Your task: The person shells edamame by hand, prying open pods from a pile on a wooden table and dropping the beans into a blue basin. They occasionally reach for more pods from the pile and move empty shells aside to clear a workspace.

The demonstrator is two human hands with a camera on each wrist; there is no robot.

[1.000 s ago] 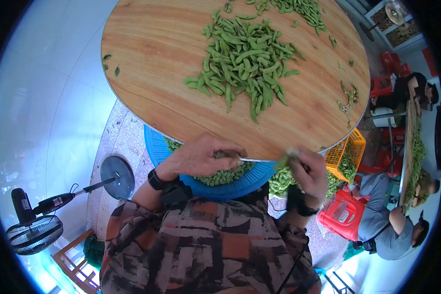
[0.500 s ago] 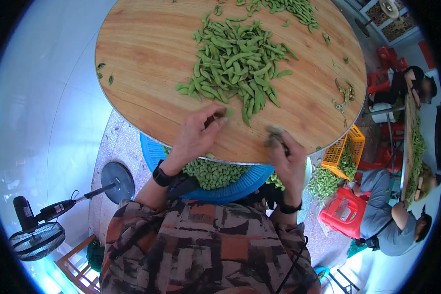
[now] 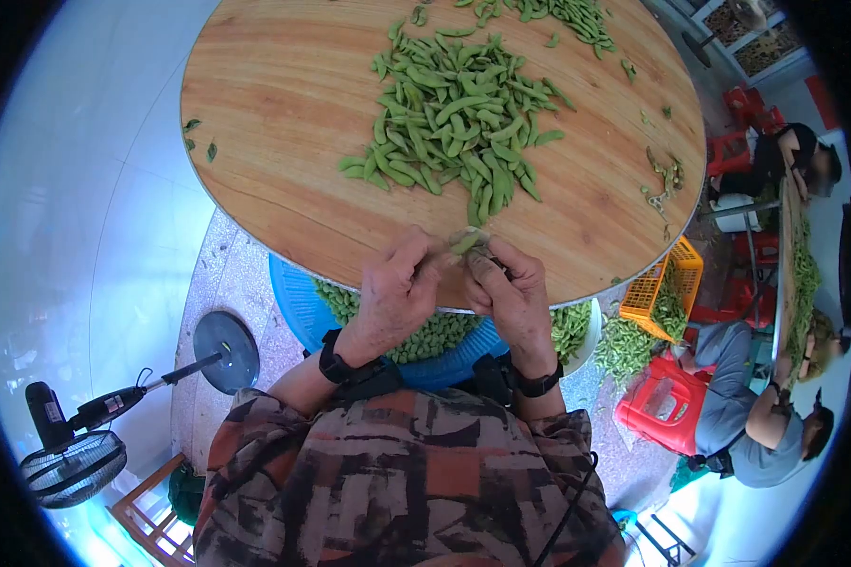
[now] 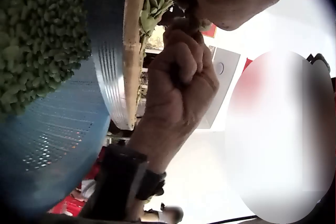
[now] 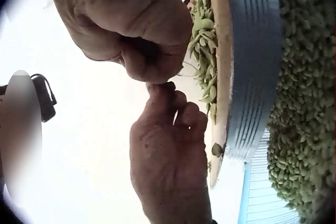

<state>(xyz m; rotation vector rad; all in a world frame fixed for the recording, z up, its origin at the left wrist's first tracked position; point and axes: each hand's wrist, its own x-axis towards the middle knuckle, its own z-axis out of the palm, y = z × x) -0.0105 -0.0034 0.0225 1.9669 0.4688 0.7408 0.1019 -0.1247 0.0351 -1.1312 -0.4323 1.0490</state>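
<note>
Over the near edge of the round wooden table (image 3: 284, 170), both hands meet at a green soybean pod (image 3: 464, 244). My left hand (image 3: 397, 288) pinches toward the pod's left end with curled fingers. The right hand (image 3: 512, 293) grips it from the other side between thumb and fingers, which hide part of it. In the left wrist view the fingertips of the right hand (image 4: 176, 82) meet those of the left. A heap of soybean pods (image 3: 463, 123) lies on the table just beyond the hands. Below the edge, a blue basket (image 3: 293, 302) holds many shelled green beans (image 3: 435, 338).
An orange crate (image 3: 641, 302) with pods stands to the right, near a red stool (image 3: 667, 402). More pods (image 3: 624, 345) lie beside it. People sit around another table at far right. A standing fan (image 3: 76, 468) is at left.
My left hand first reached up to the heap, then came back toward the table edge. The right hand moved up and left, and the two hands came together at a pod.
</note>
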